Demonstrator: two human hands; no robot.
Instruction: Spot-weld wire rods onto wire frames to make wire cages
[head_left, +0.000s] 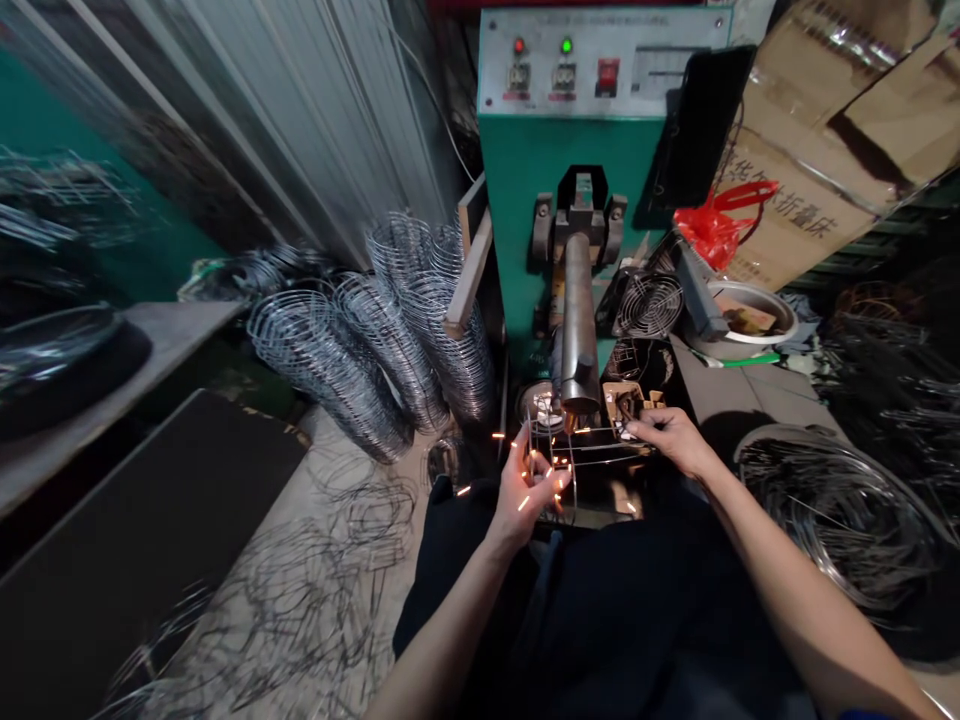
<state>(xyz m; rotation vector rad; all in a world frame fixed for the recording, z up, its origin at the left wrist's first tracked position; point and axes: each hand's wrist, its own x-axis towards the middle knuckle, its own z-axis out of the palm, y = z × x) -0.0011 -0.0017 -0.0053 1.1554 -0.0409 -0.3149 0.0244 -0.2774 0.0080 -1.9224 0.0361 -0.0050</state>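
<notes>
My left hand (531, 485) is closed on a bent wire frame (574, 490), held below the tip of the spot welder's metal arm (579, 320). Orange sparks fly around the fingers and the wire. To the right, my right hand (671, 440) has thumb and fingers pinched together beside a small tray of parts (621, 400); what sits between the fingertips is too small to make out. Thin straight wires run between the two hands. A round dish (541, 405) with white pieces lies behind my left hand.
The green welding machine (517, 200) stands ahead with red and green lights lit. Stacks of wire rings (322, 370) lean at left, above loose bent wires (315, 560) on the floor. A basin of wire (832, 520), a metal bowl (780, 305) and cardboard boxes (810, 160) are at right.
</notes>
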